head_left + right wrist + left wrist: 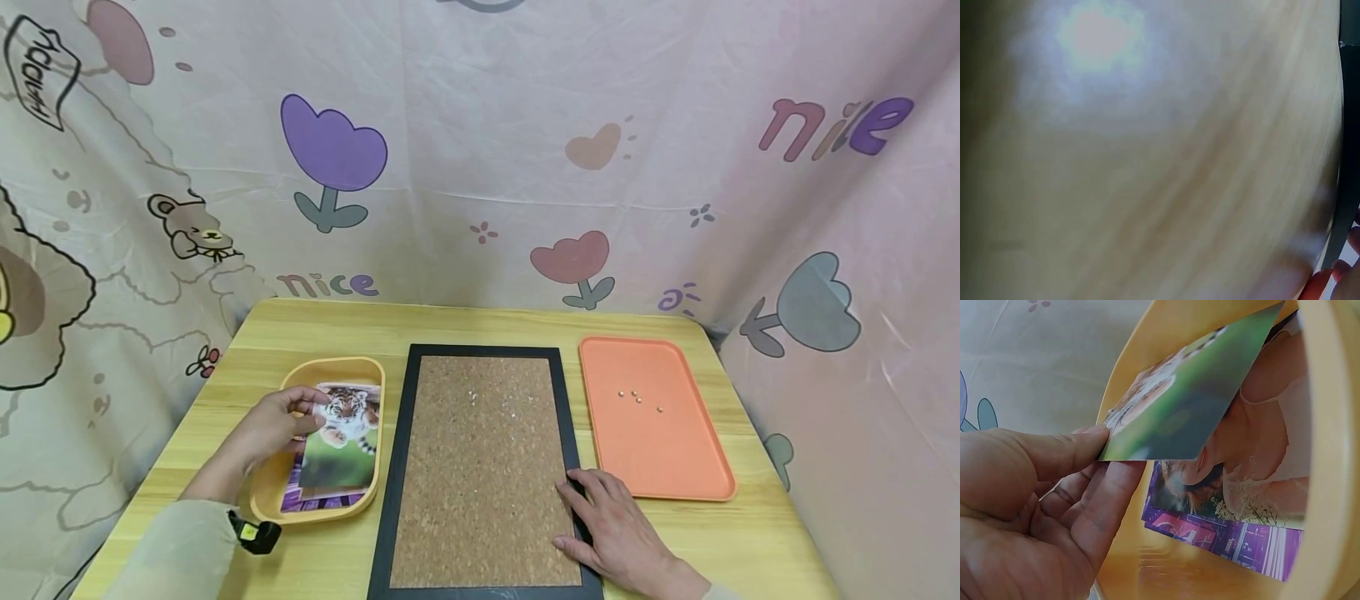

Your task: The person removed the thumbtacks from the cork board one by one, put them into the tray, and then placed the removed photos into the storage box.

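My left hand (pixel 272 427) pinches a tiger photo (pixel 341 454) by its edge between thumb and fingers. In the left wrist view the tiger photo (pixel 1191 412) is tilted up over the yellow basket (pixel 1335 456). Below it lie a photo of a person (pixel 1266 450) and a purple photo (pixel 1247 550). My right hand (pixel 618 529) rests on the right side of the black-framed cork board (pixel 487 483), fingers spread over the frame and the cork edge. The right wrist view catches only some fingertips (pixel 1316 284) beside the dark frame (pixel 1350 125).
Right of the board lies an orange tray (pixel 660 458) with several small metallic pins (pixel 636 395) on it. Tiny shiny bits (pixel 513 414) dot the upper cork. A patterned curtain (pixel 465 125) hangs behind the wooden table (pixel 480 321).
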{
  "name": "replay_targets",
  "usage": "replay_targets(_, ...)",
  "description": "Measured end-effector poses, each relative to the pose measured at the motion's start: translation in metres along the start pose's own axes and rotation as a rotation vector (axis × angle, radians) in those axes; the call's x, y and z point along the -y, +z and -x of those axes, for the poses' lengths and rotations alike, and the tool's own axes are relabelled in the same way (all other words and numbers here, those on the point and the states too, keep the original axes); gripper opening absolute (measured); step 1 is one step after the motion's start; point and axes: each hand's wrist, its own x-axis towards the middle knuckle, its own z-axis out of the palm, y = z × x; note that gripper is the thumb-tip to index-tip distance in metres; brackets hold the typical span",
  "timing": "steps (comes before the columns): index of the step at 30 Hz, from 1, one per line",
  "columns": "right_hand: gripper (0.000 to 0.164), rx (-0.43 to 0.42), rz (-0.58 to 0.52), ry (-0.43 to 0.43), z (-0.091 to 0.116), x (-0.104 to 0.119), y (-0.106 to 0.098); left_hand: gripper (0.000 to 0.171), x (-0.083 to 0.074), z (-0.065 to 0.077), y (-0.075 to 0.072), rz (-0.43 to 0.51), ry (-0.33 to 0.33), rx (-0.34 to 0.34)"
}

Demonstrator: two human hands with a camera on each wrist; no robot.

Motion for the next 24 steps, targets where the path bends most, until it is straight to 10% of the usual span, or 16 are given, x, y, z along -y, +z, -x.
replay_targets(24,0.066,-0.002,-0.004,0.010,0.0003,0.0009,0.0006,0.032,-0.0036,-0.0008,0.0035,-0.043,-0.043,0.003)
